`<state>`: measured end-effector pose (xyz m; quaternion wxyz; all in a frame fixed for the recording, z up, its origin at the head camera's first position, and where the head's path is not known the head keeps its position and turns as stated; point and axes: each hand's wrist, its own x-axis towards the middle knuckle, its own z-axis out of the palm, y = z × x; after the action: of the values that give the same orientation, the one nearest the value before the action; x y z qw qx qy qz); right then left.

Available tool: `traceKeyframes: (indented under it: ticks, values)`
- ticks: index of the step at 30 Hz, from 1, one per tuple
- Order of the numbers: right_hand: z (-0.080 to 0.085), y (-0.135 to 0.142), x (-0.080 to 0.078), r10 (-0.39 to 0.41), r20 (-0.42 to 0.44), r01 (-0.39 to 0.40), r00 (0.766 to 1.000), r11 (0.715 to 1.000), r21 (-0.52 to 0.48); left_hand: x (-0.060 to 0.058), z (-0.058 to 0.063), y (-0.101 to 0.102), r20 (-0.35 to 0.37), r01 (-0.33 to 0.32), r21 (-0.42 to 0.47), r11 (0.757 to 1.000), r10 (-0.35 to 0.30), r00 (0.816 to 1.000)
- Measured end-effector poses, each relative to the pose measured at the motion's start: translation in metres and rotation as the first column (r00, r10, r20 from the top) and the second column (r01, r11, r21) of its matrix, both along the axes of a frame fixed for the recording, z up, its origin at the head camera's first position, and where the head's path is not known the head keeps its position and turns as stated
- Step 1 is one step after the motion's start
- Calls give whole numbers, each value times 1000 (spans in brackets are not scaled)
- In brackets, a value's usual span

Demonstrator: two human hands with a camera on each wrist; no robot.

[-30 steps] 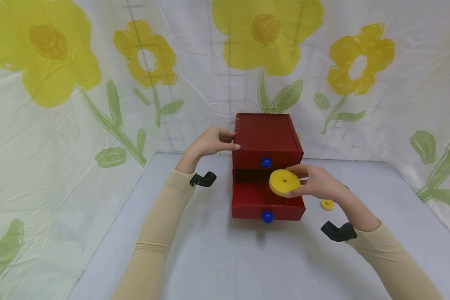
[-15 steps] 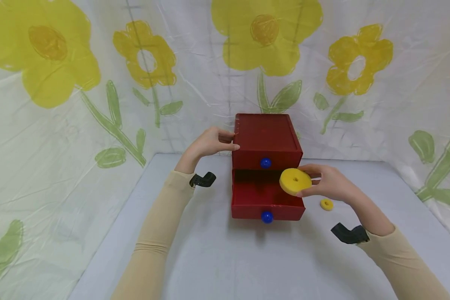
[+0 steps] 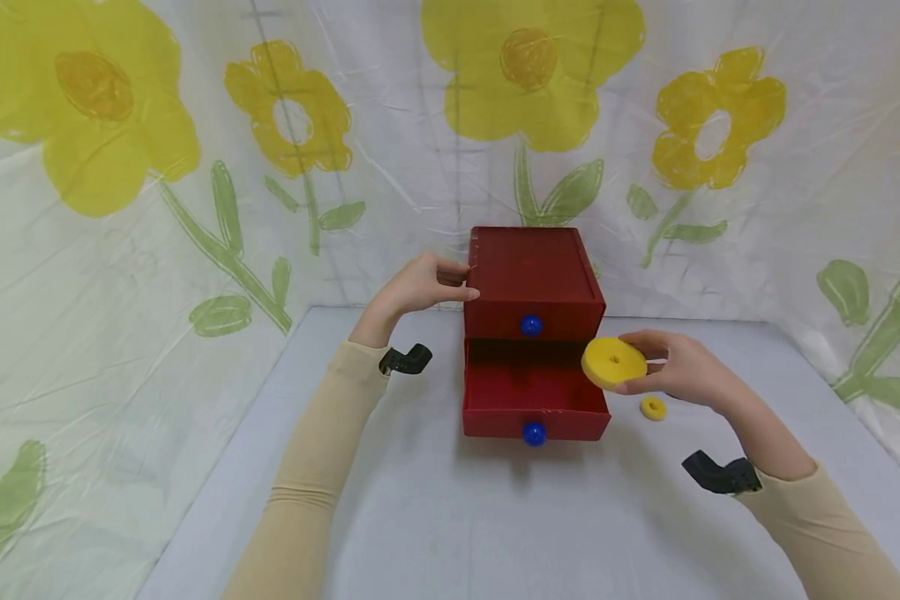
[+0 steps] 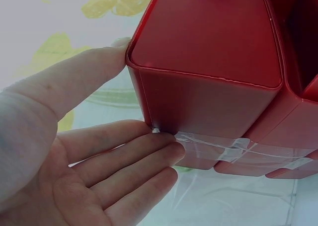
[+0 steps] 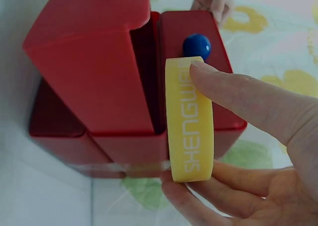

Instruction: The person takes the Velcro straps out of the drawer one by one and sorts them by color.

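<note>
A small red drawer cabinet (image 3: pixel 528 262) stands upright, its lower drawer (image 3: pixel 536 423) pulled out, its upper one closed. My left hand (image 3: pixel 426 283) touches the cabinet's upper left edge; in the left wrist view the thumb (image 4: pixel 94 69) lies at the front corner and the fingers stretch along the side. To the right of the drawer, my right hand (image 3: pixel 678 367) holds a thick yellow round spool (image 3: pixel 613 363) in the air between thumb and fingers. The spool has a small central hole, and white lettering runs around its rim (image 5: pixel 191 121) in the right wrist view.
A smaller yellow ring (image 3: pixel 652 408) lies on the white table (image 3: pixel 457 517), right of the drawer and below my right hand. Blue round knobs (image 3: pixel 535 433) stick out from both drawer fronts. A white flower-printed sheet (image 3: pixel 390 125) hangs close behind the cabinet.
My right hand has moved rightward with the yellow spool, from over the open drawer to beyond its right side. My left hand and the cabinet have stayed put.
</note>
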<state>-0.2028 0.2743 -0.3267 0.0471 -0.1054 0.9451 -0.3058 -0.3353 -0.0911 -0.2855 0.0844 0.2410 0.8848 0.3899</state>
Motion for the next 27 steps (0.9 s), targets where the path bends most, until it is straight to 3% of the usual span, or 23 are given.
traceKeyframes:
  ticks: [13,27]
  values:
    - [-11,23,4,-33,9,33,999,999,18,0,0,1,2,5,-5,1000,-5,1000]
    - [-35,46,6,-70,48,68,996,997,38,-1,-1,0,1,-2,-4,1000,2,1000]
